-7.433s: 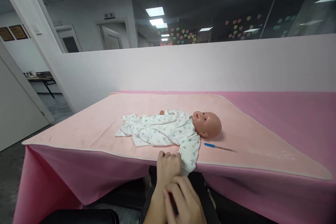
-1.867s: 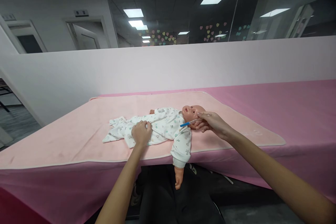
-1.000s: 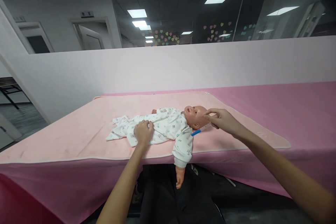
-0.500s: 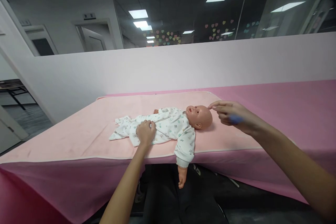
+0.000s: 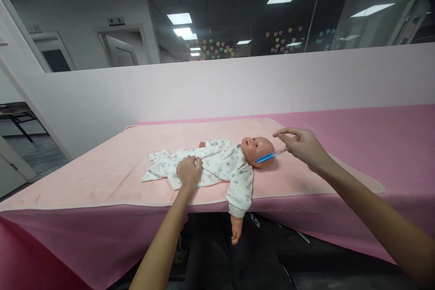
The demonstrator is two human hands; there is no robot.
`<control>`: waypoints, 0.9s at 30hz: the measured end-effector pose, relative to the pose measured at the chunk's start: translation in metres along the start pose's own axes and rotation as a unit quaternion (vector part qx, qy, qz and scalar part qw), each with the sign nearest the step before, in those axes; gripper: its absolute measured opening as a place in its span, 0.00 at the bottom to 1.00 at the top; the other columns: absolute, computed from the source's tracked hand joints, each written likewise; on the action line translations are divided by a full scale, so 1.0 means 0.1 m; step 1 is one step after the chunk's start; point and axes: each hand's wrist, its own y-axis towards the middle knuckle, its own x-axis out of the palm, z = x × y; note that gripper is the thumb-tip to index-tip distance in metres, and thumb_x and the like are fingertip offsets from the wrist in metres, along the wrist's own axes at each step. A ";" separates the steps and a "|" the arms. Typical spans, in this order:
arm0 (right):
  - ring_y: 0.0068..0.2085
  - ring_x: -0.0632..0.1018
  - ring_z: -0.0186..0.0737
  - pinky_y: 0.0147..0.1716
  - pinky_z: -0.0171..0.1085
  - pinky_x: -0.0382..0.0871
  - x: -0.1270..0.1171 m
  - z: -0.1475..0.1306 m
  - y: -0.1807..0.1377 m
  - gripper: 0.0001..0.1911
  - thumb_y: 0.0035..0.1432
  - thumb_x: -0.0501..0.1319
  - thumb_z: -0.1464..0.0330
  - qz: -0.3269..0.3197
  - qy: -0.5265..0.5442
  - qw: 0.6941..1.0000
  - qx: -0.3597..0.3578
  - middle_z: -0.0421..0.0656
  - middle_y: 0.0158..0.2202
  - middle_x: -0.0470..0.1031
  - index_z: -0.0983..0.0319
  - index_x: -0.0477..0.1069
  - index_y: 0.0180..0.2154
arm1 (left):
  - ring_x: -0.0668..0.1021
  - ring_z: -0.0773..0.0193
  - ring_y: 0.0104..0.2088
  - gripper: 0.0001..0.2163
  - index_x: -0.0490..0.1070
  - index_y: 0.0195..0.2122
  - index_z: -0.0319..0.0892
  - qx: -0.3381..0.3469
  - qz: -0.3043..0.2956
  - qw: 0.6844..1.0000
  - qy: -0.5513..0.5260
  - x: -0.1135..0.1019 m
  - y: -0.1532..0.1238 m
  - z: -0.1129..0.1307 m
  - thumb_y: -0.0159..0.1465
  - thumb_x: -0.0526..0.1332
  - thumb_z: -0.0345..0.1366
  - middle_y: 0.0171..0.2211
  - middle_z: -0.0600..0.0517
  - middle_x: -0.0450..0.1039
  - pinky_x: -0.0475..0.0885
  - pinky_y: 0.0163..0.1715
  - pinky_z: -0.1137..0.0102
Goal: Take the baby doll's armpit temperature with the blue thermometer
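Observation:
A baby doll [image 5: 220,163] in a white printed outfit lies on its back, its bald head to the right and one arm hanging over the table's front edge. My left hand [image 5: 189,171] rests on the doll's lower body with fingers curled round it; the fingertips are partly hidden. To the right of the head, my right hand [image 5: 304,145] pinches a slim stick with a clear handle and a blue end [image 5: 265,157]. That blue end overlaps the side of the doll's head near the ear; whether it touches I cannot tell. The index finger stretches toward the crown.
Beneath the doll is a peach blanket [image 5: 102,176] on a table with a pink cloth [image 5: 356,145]. A white low wall [image 5: 238,86] with glass above stands behind. My dark-clad legs [image 5: 217,253] are under the table's front edge.
My right hand has drawn back slightly from the head, and the blue end, a blur by the palm before, now points left across the side of the head. My left hand stays put.

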 end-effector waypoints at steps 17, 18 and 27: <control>0.14 0.51 0.24 0.15 0.30 0.43 0.06 -0.02 0.11 0.09 0.46 0.60 0.68 0.016 0.063 0.997 0.045 0.30 0.12 0.48 0.65 0.71 0.33 | 0.69 0.65 0.28 0.15 0.68 0.23 0.41 0.007 0.020 1.000 0.010 0.02 -0.01 -0.01 0.62 0.47 0.38 0.26 0.51 0.70 0.55 0.30 0.70; 0.14 0.51 0.24 0.15 0.30 0.43 0.06 -0.02 0.11 0.09 0.46 0.59 0.69 0.016 0.058 0.997 0.045 0.31 0.12 0.49 0.66 0.71 0.33 | 0.69 0.65 0.28 0.15 0.68 0.23 0.41 0.007 0.020 1.000 0.011 0.02 -0.01 -0.01 0.62 0.47 0.38 0.26 0.51 0.70 0.54 0.30 0.70; 0.14 0.52 0.25 0.15 0.31 0.44 0.07 0.07 0.13 0.08 0.46 0.58 0.70 0.018 0.027 0.999 0.031 0.31 0.12 0.49 0.64 0.72 0.31 | 0.69 0.64 0.29 0.15 0.69 0.24 0.41 0.006 0.020 1.000 0.007 0.01 0.00 -0.01 0.62 0.47 0.38 0.26 0.51 0.70 0.54 0.30 0.70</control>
